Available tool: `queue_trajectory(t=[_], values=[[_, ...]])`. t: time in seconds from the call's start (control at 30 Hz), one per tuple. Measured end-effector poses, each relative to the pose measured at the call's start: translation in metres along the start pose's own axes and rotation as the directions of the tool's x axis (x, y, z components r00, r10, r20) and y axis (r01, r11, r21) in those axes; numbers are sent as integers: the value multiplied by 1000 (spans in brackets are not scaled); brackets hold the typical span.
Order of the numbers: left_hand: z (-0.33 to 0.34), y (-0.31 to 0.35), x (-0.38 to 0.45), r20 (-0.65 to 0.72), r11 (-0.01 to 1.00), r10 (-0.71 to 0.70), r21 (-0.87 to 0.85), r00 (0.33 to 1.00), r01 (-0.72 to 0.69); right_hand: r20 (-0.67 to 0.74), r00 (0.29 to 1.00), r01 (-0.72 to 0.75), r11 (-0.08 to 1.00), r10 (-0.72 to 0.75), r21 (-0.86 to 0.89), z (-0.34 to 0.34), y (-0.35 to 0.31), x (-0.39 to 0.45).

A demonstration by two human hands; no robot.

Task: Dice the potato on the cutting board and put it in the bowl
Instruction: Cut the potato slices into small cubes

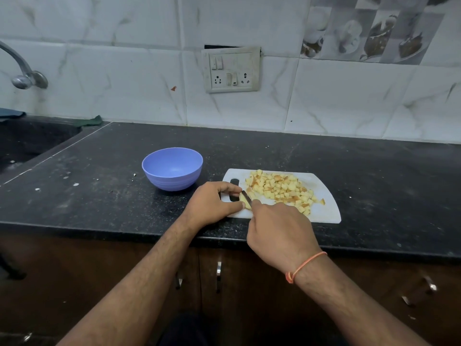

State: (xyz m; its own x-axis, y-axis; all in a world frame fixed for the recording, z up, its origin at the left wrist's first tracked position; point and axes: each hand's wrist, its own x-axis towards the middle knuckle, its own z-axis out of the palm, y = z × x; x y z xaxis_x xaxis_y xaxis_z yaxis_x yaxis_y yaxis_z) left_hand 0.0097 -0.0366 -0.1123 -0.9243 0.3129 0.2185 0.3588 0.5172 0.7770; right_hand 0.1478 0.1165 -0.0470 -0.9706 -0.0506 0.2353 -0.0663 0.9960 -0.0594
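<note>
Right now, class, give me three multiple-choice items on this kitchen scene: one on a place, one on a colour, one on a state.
1. Where does the bowl stand?
A. left of the cutting board
B. on it
C. in the sink

2. What colour is the bowl?
A. red
B. purple-blue
C. green

3. What is in the bowl?
A. diced potato
B. water
C. nothing

Answers: 1 A, it stands on the countertop beside the board. 2 B, its wall is purple-blue. 3 C, the potato cubes all lie on the board.
</note>
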Motion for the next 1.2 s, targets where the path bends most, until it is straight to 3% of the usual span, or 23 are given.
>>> queue_trajectory(t=[0.2, 0.37, 0.43, 0.53, 0.67, 1.0, 1.2], values=[[-1, 0, 2, 3, 999, -10, 38, 1000, 10, 22, 1000, 4, 998, -3, -61, 9, -1, -3], [-5, -6, 6, 80, 988, 135, 65, 988, -140, 13, 999, 37, 992, -36, -124, 6, 6, -5], [-9, -4, 12, 160, 964, 182, 164, 970, -208, 16, 998, 57, 988, -55, -144, 2, 12, -4], [-20, 12, 22, 269, 882, 145, 402, 952, -247, 33, 996, 87, 985, -83, -149, -3, 21, 0], [-27, 40, 39, 406, 749, 164, 542, 899, -382, 50, 993, 117, 981, -110, -152, -9, 30, 4], [-28, 62, 66, 597, 610, 202, 543, 776, -577, 24, 986, 166, 973, -164, -163, -16, 45, 9], [-25, 68, 69, 637, 543, 197, 562, 745, -624, -2, 982, 186, 969, -188, -161, -19, 54, 12]])
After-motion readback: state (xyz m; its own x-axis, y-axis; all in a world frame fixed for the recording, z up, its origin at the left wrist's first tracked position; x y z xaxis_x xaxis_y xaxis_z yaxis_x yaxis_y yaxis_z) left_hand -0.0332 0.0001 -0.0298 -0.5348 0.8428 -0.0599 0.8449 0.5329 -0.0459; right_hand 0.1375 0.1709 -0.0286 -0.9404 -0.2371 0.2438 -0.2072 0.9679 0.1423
